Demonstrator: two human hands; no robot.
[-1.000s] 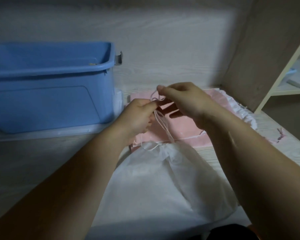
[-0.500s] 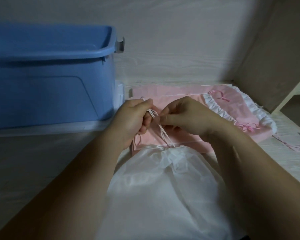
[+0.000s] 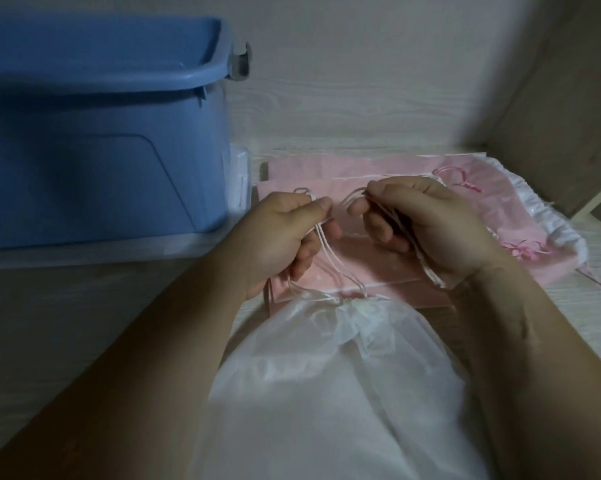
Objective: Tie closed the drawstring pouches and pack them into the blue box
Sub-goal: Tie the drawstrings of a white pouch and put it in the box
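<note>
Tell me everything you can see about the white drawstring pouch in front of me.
The white pouch is thin, slightly see-through fabric, perhaps non-woven, lying flat on the table with its mouth pointing away from the person. The mouth is gathered into tight pleats. Thin white cords rise from it: the left hand pinches some, the right hand the others, hands apart. Its mouth reaches the near edge of a pink pouch. The forearms cover its sides, and its bottom runs out of view.

pale wood-grain tabletop (image 3: pixel 67 323) lay underneath | pale wood-grain back panel (image 3: pixel 361 81) stood behind | brown wooden side panel (image 3: pixel 569 109) rose at far right
</note>
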